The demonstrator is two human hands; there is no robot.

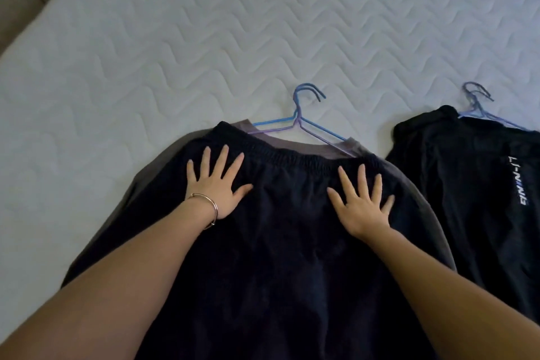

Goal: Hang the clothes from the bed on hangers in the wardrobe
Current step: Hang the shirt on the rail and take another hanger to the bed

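Left hand [216, 187], bracelet [206, 209] at the wrist, and right hand [361, 201] press flat with fingers spread, gripping nothing, on dark navy shorts [277, 242] over a grey garment [342, 147] with hangers [301, 123], at the mattress [175, 38] near edge; black garment [473, 184] toward the right edge.

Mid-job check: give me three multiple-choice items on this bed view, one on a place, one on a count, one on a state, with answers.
1. Where does the garment with white lettering lie?
A. right of the dark shorts
B. left of them
C. under them

2. How many hanger hooks show above the dark shorts?
A. none
B. two
C. five

3. How are both hands?
A. clenched around a hanger
B. flat, fingers spread on the shorts
C. lifted off the bed

Answers: 1 A, it lies toward the right edge. 2 B, the blue and purple hangers overlap there. 3 B, left hand and right hand lie palm-down on the fabric.
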